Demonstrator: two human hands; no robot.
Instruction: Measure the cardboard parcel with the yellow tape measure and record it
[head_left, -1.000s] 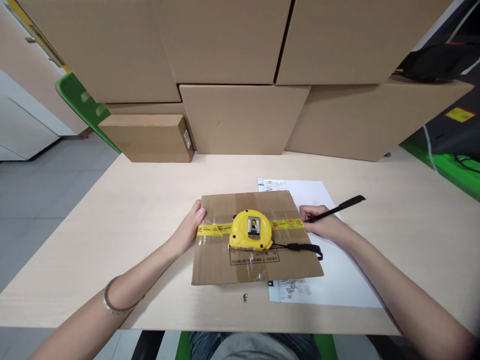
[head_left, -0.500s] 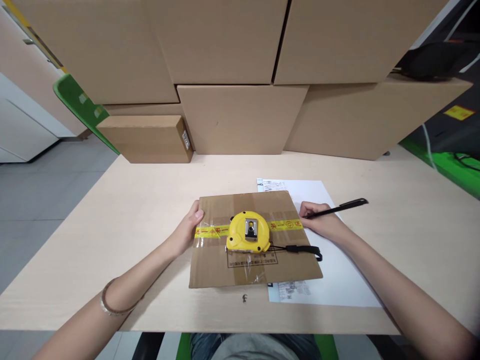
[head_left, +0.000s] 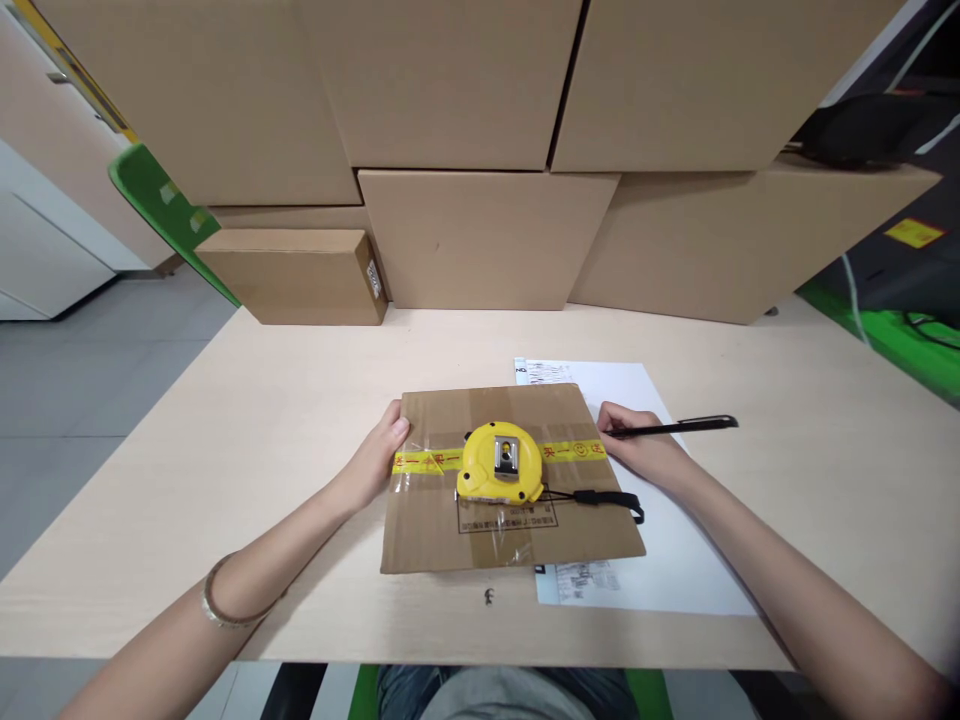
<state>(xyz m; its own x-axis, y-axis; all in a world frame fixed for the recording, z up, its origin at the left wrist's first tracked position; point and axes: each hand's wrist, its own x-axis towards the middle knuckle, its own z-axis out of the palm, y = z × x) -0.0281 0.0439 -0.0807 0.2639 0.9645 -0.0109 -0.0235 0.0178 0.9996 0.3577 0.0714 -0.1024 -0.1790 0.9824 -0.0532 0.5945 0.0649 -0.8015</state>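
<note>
My left hand [head_left: 379,455] grips the left edge of a flat brown cardboard box [head_left: 427,530], thumb on top and the other fingers hidden. Yellow tape with red print runs across the box. On it rests a yellow tape measure [head_left: 480,470] with a metal clip, its black wrist strap [head_left: 607,500] stretching to the right. At the box's right edge my right hand [head_left: 637,440] is closed around a black pen [head_left: 697,424], whose tip is hidden. Under the box and my right forearm lies a white sheet of paper [head_left: 660,570], partly covered by them.
Large cardboard boxes [head_left: 487,240] are stacked along the back of the wooden table [head_left: 150,520]. A smaller box [head_left: 315,280] stands at the back left beside a green panel [head_left: 161,205]. A small dark mark [head_left: 489,597] shows near the front edge.
The pen has tilted, its rear end lower and nearer level than before. Both hands stay in nearly the same places, and the tape measure still rests on the box.
</note>
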